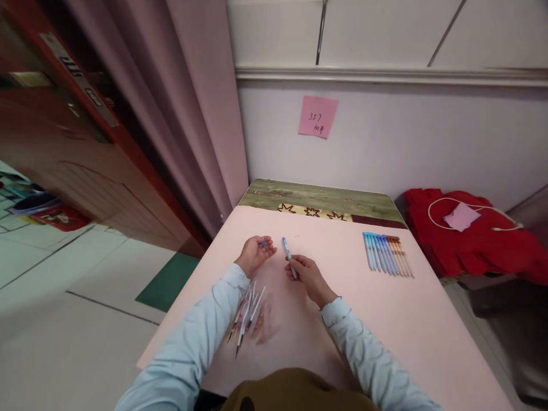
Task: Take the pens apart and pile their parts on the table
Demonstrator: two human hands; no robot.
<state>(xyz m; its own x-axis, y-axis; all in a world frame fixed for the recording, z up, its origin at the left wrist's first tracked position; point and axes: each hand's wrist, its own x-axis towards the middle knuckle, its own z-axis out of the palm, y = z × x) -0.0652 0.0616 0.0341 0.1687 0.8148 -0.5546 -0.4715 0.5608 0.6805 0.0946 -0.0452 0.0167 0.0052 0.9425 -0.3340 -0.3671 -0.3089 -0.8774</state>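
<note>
Over a pale table, the person's right hand grips a blue pen, while the left hand, palm up, loosely holds a small blue piece. Thin refills lie heaped on the near left. A row of pens, blue to brown, lies far right, and a pink note sticks to the wall beyond

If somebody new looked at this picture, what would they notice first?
Probably the bright red cloth heaped beside the table, on the right. Next might be the pink note stuck on the wall beyond the table, and the row of pens on the table's right side, running from blue to brown. In the middle, the right hand holds a blue pen near the left hand.
</note>
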